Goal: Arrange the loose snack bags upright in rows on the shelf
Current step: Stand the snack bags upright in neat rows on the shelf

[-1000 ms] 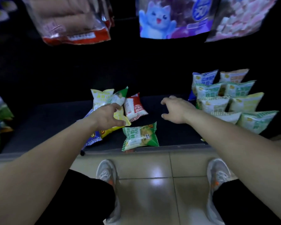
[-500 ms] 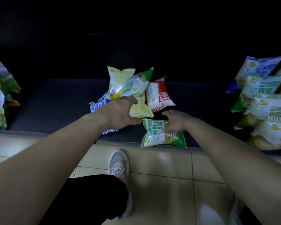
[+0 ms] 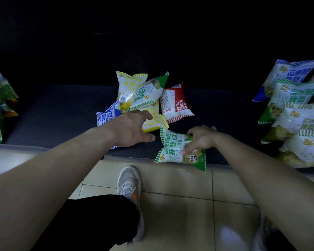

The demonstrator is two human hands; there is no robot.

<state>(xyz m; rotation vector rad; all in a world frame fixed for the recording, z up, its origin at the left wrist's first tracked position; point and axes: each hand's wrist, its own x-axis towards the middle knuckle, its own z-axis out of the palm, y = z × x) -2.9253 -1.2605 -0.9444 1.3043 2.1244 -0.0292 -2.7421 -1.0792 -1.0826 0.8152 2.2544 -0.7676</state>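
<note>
The blue-and-white striped snack bag [image 3: 107,116] on the left of the heap reads "我吃过 1996", and the same words stand in green on the green-striped white snack bag [image 3: 172,147] held by the right hand [image 3: 201,140]. The yellow-striped white snack bag [image 3: 129,84] at the back shows "我吃过" with a small "牛肉味" tag, the red-and-white snack bag [image 3: 176,104] carries "1996" upside down, and the print on the stacked bags [image 3: 297,113] at the far right is too warped to read.
</note>
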